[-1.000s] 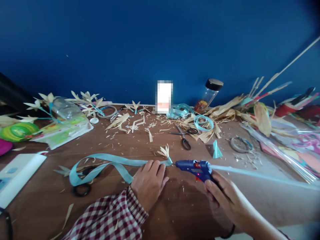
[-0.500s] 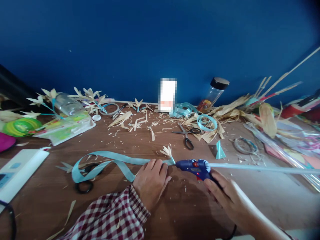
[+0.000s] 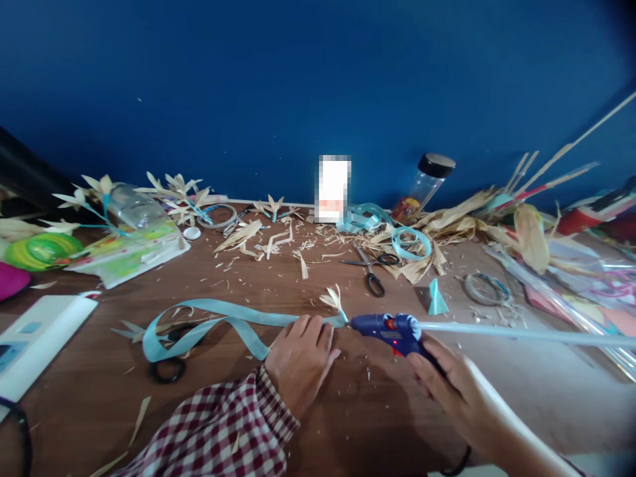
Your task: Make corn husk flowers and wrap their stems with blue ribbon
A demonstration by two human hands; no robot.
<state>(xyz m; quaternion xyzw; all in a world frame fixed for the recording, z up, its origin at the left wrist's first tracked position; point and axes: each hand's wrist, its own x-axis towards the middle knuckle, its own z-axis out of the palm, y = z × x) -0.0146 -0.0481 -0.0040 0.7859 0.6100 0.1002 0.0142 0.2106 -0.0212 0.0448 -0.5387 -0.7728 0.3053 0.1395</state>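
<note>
While the left hand (image 3: 301, 361) lies palm down across a light-blue fabric ribbon (image 3: 213, 307) on the brown, wood-grained bench (image 3: 348, 430), the right hand (image 3: 450, 381) is wrapped around the handle of a dark-blue plastic glue gun (image 3: 385, 326); whether the left fingers pinch anything underneath cannot be told. Smooth and flat, the ribbon curls into a broad loop to the left, passes under the fingers and ends beside the gun's nozzle. At that end stands a small pale-petalled flower (image 3: 330, 298) on a blue stem. From the gun's back juts a long translucent glue stick (image 3: 497, 331). Pale dry scraps litter the bench, with black-handled metal scissors (image 3: 368, 266) and a clear, black-lidded jar (image 3: 424, 187) beyond the hands. Behind rises a deep-blue wall (image 3: 223, 79).
</note>
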